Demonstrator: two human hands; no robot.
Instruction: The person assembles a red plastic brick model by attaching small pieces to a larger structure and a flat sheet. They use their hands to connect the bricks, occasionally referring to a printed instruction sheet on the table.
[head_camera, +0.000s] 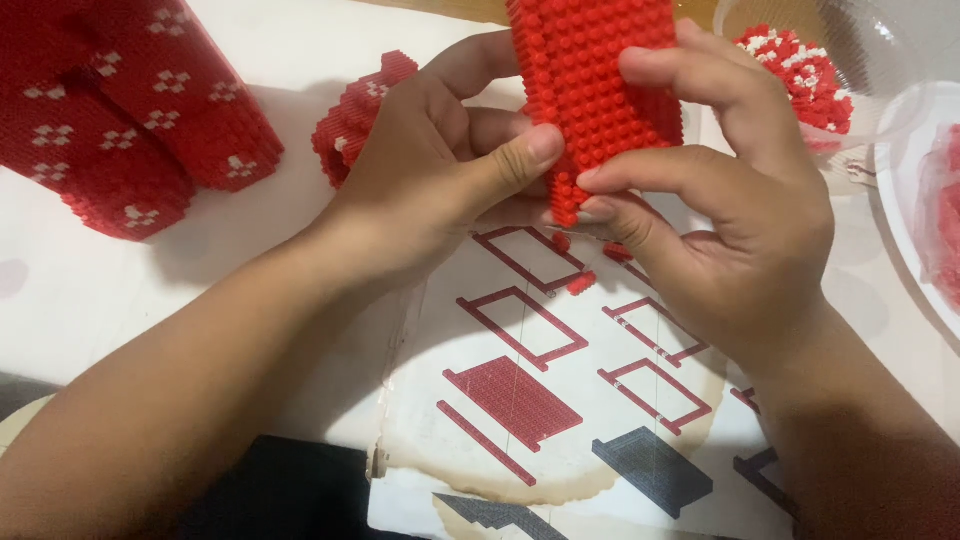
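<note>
A red studded panel of small plastic bricks (598, 90) is gripped upright at twelve o'clock by both hands: left hand (440, 175), right hand (735, 215). Loose red bricks (580, 282) lie on the stained printed instruction sheet (560, 400). Excess thumb pressure could snap the panel's lower edge.

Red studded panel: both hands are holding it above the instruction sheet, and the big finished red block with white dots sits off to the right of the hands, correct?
Not quite. Both hands, left hand and right hand, do hold the red studded panel above the instruction sheet, but the head view shows the finished red block to their left, not right.
</note>
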